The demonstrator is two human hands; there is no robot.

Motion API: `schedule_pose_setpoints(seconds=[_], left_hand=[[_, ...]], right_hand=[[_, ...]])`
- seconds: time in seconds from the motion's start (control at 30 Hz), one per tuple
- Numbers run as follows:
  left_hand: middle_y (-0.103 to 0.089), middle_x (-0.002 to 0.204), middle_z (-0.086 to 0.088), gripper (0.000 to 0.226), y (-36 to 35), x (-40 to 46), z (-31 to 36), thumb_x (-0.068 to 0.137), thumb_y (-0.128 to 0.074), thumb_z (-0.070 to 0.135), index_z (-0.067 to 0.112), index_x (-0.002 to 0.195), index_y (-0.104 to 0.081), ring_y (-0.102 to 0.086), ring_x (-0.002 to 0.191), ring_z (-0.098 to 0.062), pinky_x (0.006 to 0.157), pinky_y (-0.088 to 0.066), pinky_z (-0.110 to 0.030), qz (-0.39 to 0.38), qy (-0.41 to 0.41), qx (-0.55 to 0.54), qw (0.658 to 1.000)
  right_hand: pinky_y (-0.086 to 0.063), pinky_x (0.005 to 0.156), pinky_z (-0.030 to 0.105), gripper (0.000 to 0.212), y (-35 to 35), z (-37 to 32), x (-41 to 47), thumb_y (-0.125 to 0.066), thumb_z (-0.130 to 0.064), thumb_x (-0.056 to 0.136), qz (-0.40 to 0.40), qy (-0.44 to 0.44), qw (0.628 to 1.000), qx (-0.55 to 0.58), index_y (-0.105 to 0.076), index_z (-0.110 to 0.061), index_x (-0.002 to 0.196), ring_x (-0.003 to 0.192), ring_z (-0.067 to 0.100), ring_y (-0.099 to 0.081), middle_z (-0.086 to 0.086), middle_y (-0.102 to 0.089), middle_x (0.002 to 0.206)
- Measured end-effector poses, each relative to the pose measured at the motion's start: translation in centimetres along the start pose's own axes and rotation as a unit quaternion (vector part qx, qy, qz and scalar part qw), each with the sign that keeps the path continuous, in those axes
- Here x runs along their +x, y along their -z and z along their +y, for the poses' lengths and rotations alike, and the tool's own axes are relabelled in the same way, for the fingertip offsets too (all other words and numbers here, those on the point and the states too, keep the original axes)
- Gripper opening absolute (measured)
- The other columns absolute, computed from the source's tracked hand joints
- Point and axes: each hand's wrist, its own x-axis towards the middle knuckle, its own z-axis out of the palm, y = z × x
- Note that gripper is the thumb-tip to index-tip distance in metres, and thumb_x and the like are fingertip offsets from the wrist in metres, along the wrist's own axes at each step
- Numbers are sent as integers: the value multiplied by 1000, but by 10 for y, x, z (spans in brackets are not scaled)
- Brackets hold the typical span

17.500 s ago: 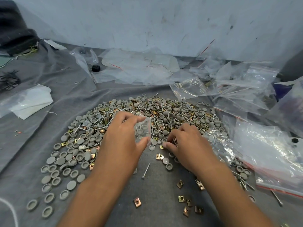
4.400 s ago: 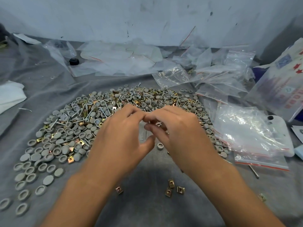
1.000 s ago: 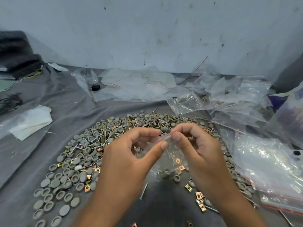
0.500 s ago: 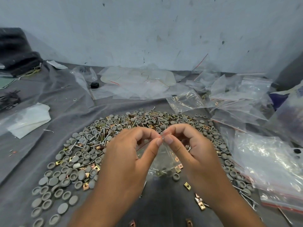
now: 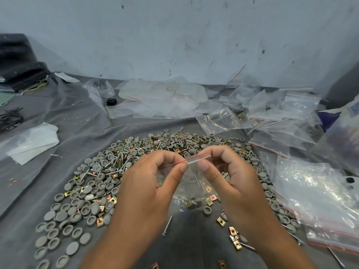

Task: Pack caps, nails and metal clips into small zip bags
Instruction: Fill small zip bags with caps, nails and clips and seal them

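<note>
Fingers of left hand and right hand pinch the zip bag top between them.

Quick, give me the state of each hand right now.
Left hand: pinching the red-lined top edge of the small zip bag.
Right hand: pinching the same bag's top edge from the other side.

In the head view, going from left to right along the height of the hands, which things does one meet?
White folded sheet → spread of grey caps → left hand → small zip bag pinched at its top → right hand → heap of clear bags.
</note>
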Motion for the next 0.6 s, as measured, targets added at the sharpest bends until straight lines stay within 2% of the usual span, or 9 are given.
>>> schedule_pose_setpoints(seconds=[0.1, 0.2, 0.33, 0.4, 0.47, 0.53, 0.6], left_hand=[[-71, 84, 22, 14, 1, 1, -1, 83, -66, 46, 33, 82, -70, -68, 84, -1, 70, -46, -12, -5, 19, -47, 999], [-70, 81, 19, 15, 2, 2, -4, 81, -65, 47, 33, 83, -70, -65, 78, -4, 65, -46, -16, -5, 22, -45, 999], [-70, 82, 23, 17, 3, 2, -2, 81, -62, 48, 33, 80, -69, -63, 76, 3, 64, -41, -7, -13, 6, -30, 999], [-70, 82, 23, 17, 2, 2, -2, 80, -62, 49, 34, 80, -70, -64, 80, 2, 65, -41, -8, -11, 11, -38, 999], [-71, 80, 22, 16, 2, 2, -6, 80, -64, 49, 35, 81, -71, -64, 77, 0, 64, -43, -12, 1, 24, -60, 998], [-69, 75, 17, 12, 3, 2, -10, 82, -67, 48, 37, 84, -72, -63, 69, -4, 63, -47, -26, 6, 37, -74, 997], [-67, 73, 14, 10, 3, 2, -13, 85, -69, 51, 41, 88, -71, -61, 64, -8, 59, -50, -36, 6, 35, -67, 997]], right_hand=[[-45, 70, 10, 10, 0, 1, 0, -61, -41, 98, 5, 17, 1000, -23, -68, -34, 97, 87, 7, -66, -16, -69, 92], [-44, 66, 11, 10, 2, 2, 0, -59, -41, 98, 27, 5, 1000, -1, -67, -35, 96, 80, 8, -63, -14, -68, 87], [-47, 67, 16, 16, 4, 3, 1, -57, -48, 97, 37, -4, 999, 1, -66, -36, 96, 79, 10, -64, -11, -68, 87], [-48, 67, 17, 16, 3, 4, 1, -57, -47, 96, 40, -7, 999, 3, -67, -35, 97, 80, 10, -65, -10, -69, 88], [-49, 66, 17, 17, 4, 5, 0, -57, -48, 96, 46, -13, 999, 18, -67, -35, 97, 78, 7, -64, -10, -70, 87], [-49, 65, 16, 16, 5, 5, 1, -57, -48, 95, 57, -19, 997, 44, -67, -35, 97, 75, 2, -62, -9, -69, 85], [-51, 66, 19, 18, 7, 6, 2, -58, -49, 94, 62, -21, 996, 55, -68, -35, 97, 76, 5, -62, -8, -68, 84]])
